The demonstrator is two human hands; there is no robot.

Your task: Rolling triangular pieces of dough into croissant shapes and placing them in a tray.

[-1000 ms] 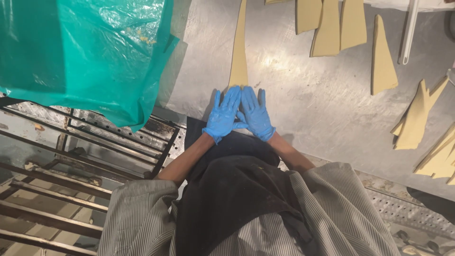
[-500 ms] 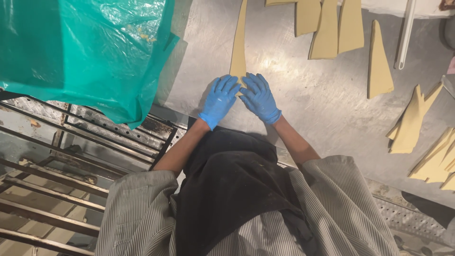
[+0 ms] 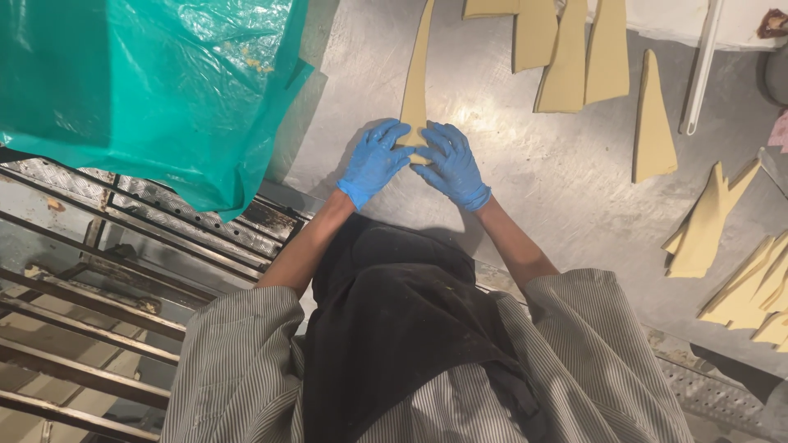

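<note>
Left hand [image 3: 373, 162] and right hand [image 3: 451, 164], both in blue gloves, flat with fingers spread, not clamped on anything, fingertips pressing the wide near end of a long tan dough triangle [image 3: 415, 90] lying on the scuffed grey metal bench [image 3: 525, 197] and tapering away from the body. More flat, matte tan dough wedges [image 3: 574, 61] farther back and a stack [image 3: 755, 279] at right; crinkled green plastic sheet [image 3: 148, 82] over a metal rack [image 3: 90, 271] at left.
</note>
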